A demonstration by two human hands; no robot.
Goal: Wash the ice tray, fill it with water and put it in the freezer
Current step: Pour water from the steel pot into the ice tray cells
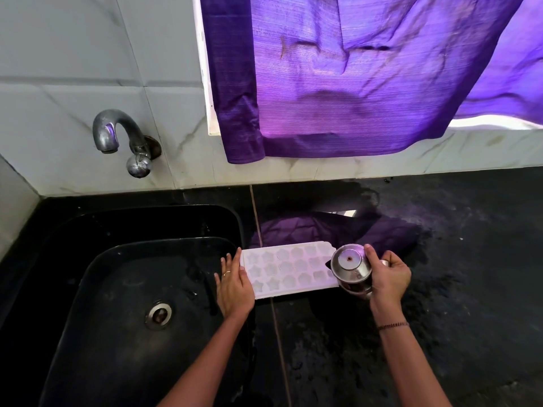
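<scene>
Resting flat, left hand (235,284) touches white star-celled ice tray (289,270); right hand (389,276) grips tilted steel pot (349,268).

The left hand (235,284) covers one end of the tray (289,270), the jug (351,268) hides the other, and whether the tray holds water cannot be told

A home kitchen. A black sink (97,289) with a steel drain (158,315) fills the 8 o'clock corner, with a wall tap (117,136) above it at 10 o'clock on marble-look tiles (73,69). A wet black stone bench (455,274) carries a white ice tray (288,268). A purple curtain (352,83) hangs at 1 o'clock.
</scene>
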